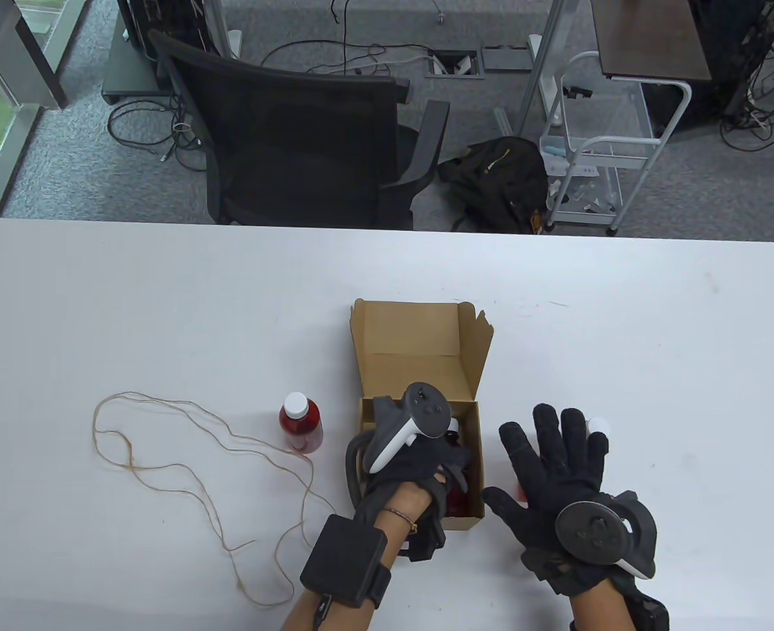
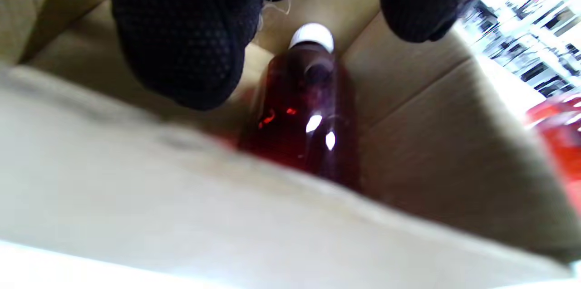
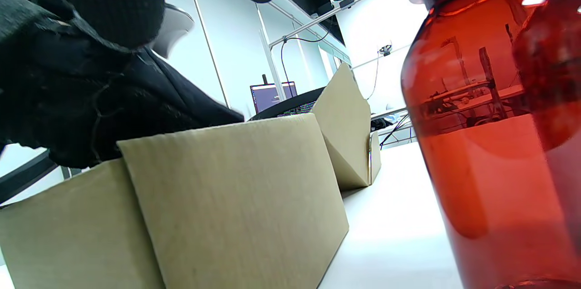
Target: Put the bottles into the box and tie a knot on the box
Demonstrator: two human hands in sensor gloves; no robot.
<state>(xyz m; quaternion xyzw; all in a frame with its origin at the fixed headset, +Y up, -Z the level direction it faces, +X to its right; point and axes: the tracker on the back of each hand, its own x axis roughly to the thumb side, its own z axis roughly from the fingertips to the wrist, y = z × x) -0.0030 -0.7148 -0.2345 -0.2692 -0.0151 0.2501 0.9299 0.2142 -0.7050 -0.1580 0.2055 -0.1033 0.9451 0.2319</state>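
An open cardboard box (image 1: 420, 368) sits mid-table with its lid flap up. My left hand (image 1: 441, 468) reaches down into it. In the left wrist view a red bottle (image 2: 304, 112) with a white cap lies on the box floor (image 2: 408, 153); my fingertips (image 2: 181, 44) hang spread above it without gripping. A second red bottle (image 1: 300, 424) stands left of the box. My right hand (image 1: 531, 460) hovers flat, fingers spread, over a third bottle (image 3: 494, 144), whose white cap (image 1: 598, 424) shows past the fingertips. A tan string (image 1: 196, 467) lies loose at the left.
The table's far edge (image 1: 387, 227) runs across the view, with a black office chair (image 1: 308, 131), a backpack and a wire cart on the floor beyond it. White tabletop (image 1: 689, 361) stretches right of the box and behind it.
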